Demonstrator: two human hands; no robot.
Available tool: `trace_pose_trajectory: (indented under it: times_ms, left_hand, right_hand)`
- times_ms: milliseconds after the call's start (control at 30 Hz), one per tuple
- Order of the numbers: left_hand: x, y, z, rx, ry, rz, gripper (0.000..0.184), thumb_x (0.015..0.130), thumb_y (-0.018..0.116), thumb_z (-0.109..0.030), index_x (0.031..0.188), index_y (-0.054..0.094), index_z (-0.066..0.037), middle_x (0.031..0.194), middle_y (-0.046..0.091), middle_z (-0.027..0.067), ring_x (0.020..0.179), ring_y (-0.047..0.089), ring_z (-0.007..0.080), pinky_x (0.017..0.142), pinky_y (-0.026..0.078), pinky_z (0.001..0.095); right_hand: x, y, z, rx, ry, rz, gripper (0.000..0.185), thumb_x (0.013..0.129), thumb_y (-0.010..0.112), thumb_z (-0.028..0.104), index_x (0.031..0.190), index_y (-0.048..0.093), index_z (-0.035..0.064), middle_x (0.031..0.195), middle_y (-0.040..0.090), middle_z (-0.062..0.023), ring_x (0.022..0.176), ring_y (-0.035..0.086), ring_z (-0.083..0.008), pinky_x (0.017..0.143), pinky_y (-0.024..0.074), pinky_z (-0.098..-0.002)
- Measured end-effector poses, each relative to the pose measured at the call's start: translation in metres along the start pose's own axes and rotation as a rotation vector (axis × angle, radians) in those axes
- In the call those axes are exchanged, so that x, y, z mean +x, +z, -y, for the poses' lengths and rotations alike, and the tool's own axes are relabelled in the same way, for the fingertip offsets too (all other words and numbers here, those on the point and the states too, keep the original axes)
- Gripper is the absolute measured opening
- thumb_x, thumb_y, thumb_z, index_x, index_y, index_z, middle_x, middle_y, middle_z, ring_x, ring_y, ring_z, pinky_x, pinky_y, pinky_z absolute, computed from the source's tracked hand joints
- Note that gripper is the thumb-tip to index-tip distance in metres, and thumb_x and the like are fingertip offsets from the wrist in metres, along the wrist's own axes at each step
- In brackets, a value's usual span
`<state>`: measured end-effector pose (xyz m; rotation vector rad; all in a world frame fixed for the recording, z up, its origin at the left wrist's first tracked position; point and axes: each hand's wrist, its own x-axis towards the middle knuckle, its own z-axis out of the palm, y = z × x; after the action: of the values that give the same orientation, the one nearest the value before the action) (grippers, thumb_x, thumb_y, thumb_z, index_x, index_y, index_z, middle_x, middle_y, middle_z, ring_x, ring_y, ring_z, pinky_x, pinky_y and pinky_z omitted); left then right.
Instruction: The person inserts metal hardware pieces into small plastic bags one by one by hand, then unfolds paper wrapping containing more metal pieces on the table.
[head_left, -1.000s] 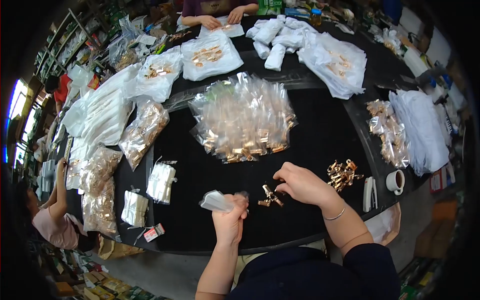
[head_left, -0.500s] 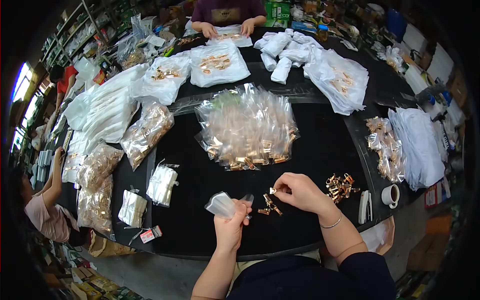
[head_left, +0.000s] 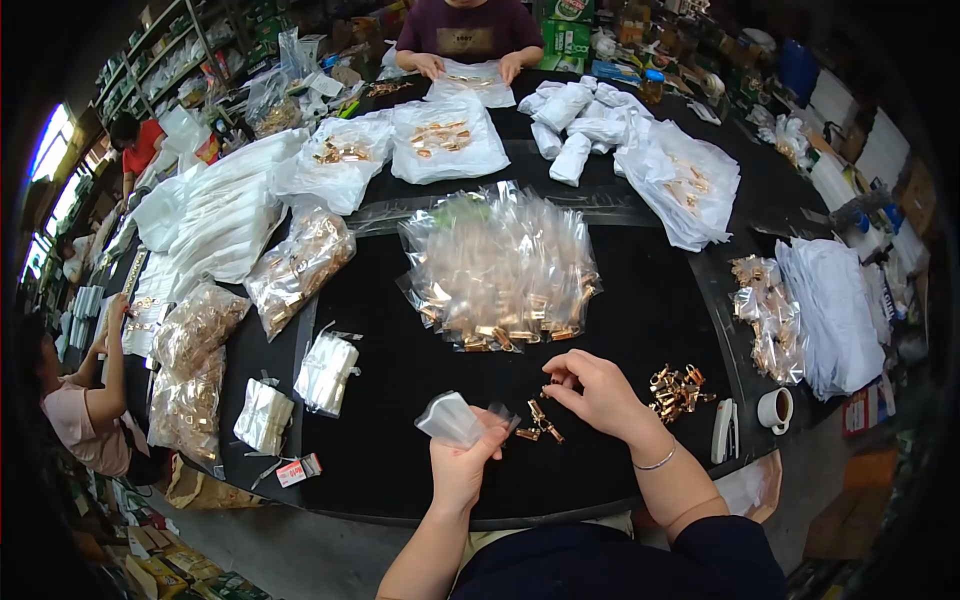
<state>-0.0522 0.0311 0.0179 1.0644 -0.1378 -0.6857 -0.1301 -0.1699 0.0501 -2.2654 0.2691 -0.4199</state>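
My left hand [head_left: 468,465] is closed round small clear plastic bags [head_left: 450,418] above the black table [head_left: 400,480]. To its right, my right hand [head_left: 592,393] has thumb and fingers pressed together at a small gold piece [head_left: 548,390], mostly hidden by the fingertips. Between the hands a few gold metal pieces [head_left: 540,425] lie on the black surface. A larger gold pile [head_left: 678,392] sits right of my right hand. Beyond both hands is a big heap of filled clear bags [head_left: 500,270].
A white stapler [head_left: 724,431] and a cup of dark drink [head_left: 775,409] stand at the right. Bundles of empty bags [head_left: 327,372] and large filled bags [head_left: 188,385] lie left. A co-worker [head_left: 465,40] handles a white sheet at the far side; others are at the left.
The camera view has shifted, moving the table lower in the frame. My right hand has closed its fingers near the small gold pieces. My left hand still grips the clear bags.
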Motion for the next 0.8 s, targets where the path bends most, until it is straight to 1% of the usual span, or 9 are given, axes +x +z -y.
trace_pose_trajectory:
  times_ms: [233,267,333,367,433,467,567,733,800]
  left_hand:
    - [0.002,-0.001,0.0,0.012,0.015,0.014,0.026,0.08,0.072,0.0,0.101,0.057,0.001,0.085,0.064,0.0103,0.073,0.06,0.0144,0.056,0.046,0.0226]
    - [0.005,-0.003,0.001,0.01,0.016,0.035,0.026,0.08,0.073,0.0,0.1,0.056,0.0,0.084,0.063,0.0099,0.073,0.059,0.014,0.056,0.045,0.0224]
    - [0.005,-0.004,0.003,-0.023,-0.004,0.026,0.025,0.079,0.073,0.0,0.097,0.056,0.0,0.083,0.062,0.0092,0.071,0.057,0.0129,0.055,0.043,0.0217]
    - [0.006,-0.004,0.003,-0.049,-0.018,0.014,0.023,0.079,0.073,0.0,0.095,0.057,-0.001,0.083,0.062,0.0088,0.07,0.056,0.0122,0.054,0.042,0.0213]
    - [0.004,-0.006,0.002,-0.082,-0.042,-0.007,0.023,0.079,0.074,-0.002,0.095,0.057,-0.001,0.083,0.062,0.0082,0.07,0.056,0.0116,0.054,0.042,0.021]
    - [0.005,-0.006,0.002,-0.093,-0.022,0.016,0.024,0.079,0.075,-0.004,0.094,0.058,-0.001,0.084,0.062,0.0077,0.07,0.056,0.0111,0.054,0.042,0.0206]
    - [0.005,-0.006,-0.001,-0.119,-0.037,0.027,0.025,0.079,0.078,-0.007,0.093,0.058,-0.002,0.085,0.062,0.0068,0.07,0.056,0.0101,0.054,0.041,0.0203]
    - [0.004,-0.01,0.0,-0.129,-0.017,0.09,0.028,0.081,0.078,-0.014,0.097,0.06,0.0,0.09,0.064,0.0067,0.072,0.058,0.01,0.056,0.044,0.0205]
    - [0.005,-0.01,0.003,-0.157,0.015,0.062,0.029,0.082,0.077,-0.014,0.1,0.06,0.001,0.093,0.064,0.0074,0.073,0.059,0.0106,0.057,0.045,0.0208]
  right_hand:
    - [0.001,-0.003,0.0,0.325,0.099,-0.084,0.017,0.08,0.074,-0.001,0.093,0.063,-0.0011,0.084,0.064,-0.0027,0.072,0.06,-0.0085,0.067,0.0499,-0.0226]
    - [0.002,-0.003,0.002,0.32,0.121,-0.047,0.017,0.08,0.074,-0.001,0.093,0.063,-0.0011,0.084,0.064,-0.0027,0.072,0.06,-0.0085,0.067,0.0499,-0.0226]
    - [0.006,0.0,0.009,0.553,0.153,-0.183,0.015,0.08,0.073,-0.005,0.089,0.062,-0.0017,0.086,0.064,-0.0042,0.073,0.059,-0.0086,0.068,0.0493,-0.0223]
    - [0.01,0.0,0.014,0.547,0.184,-0.14,0.015,0.08,0.073,-0.005,0.089,0.062,-0.0017,0.086,0.064,-0.0042,0.073,0.059,-0.0086,0.068,0.0493,-0.0223]
    - [0.014,0.001,0.029,0.568,-0.019,-0.156,0.015,0.079,0.072,-0.008,0.087,0.061,-0.0021,0.087,0.065,-0.0073,0.073,0.06,-0.0101,0.069,0.0491,-0.0221]
    - [0.017,0.0,0.035,0.559,-0.003,-0.137,0.015,0.079,0.072,-0.008,0.087,0.061,-0.0021,0.087,0.065,-0.0073,0.073,0.06,-0.0101,0.069,0.0491,-0.0221]
    - [0.028,0.0,0.053,0.433,-0.214,-0.056,0.014,0.078,0.071,-0.01,0.086,0.061,-0.0024,0.088,0.065,-0.0088,0.072,0.06,-0.011,0.067,0.0489,-0.0222]
    - [0.036,0.009,0.067,0.409,-0.184,0.056,0.01,0.078,0.074,-0.004,0.083,0.065,-0.002,0.085,0.066,-0.0065,0.07,0.06,-0.0083,0.06,0.0474,-0.0207]
    - [0.035,0.013,0.067,0.344,-0.137,0.208,0.009,0.078,0.072,-0.004,0.084,0.067,-0.0018,0.085,0.066,-0.0076,0.069,0.06,-0.0117,0.062,0.0488,-0.0233]
